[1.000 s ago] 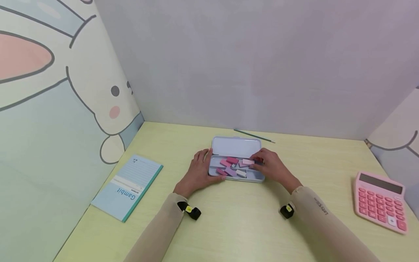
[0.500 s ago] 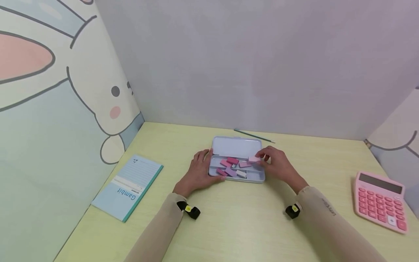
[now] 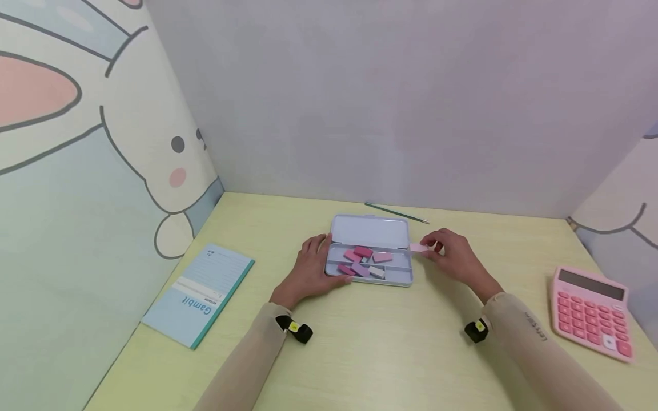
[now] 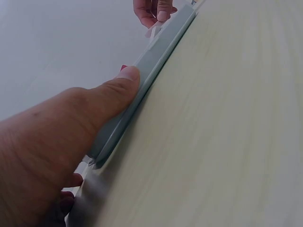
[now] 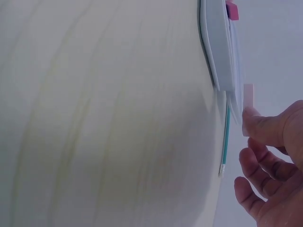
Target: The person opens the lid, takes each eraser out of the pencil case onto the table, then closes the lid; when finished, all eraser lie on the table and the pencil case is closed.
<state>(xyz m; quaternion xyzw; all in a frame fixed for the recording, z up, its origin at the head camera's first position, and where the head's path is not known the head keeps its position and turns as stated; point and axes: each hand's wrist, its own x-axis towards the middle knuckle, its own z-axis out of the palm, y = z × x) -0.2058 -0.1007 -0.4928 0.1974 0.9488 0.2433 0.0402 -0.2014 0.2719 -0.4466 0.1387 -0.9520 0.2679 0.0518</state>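
A lilac pencil case (image 3: 370,230) lies with its lid raised back, its tray divided into compartments. Pink, purple and white erasers (image 3: 382,258) lie inside. My left hand (image 3: 310,267) holds the case at its left end; in the left wrist view the thumb (image 4: 116,90) presses the front wall, while most other fingers are hidden behind it. My right hand (image 3: 454,257) pinches a pale pink eraser (image 3: 417,248) between thumb and fingers, just off the case's right end. In the right wrist view this eraser (image 5: 248,96) is held in the air, the lower fingers loosely bent.
A green pencil (image 3: 396,212) lies behind the case near the back wall. To the left is a light blue notebook (image 3: 197,294), and a pink calculator (image 3: 591,314) lies at the far right. Walls (image 3: 390,114) rise at the back and sides.
My right hand has lifted the pale pink eraser out of the tray and carried it to the right, beyond the case's end. The left hand has stayed on the case.
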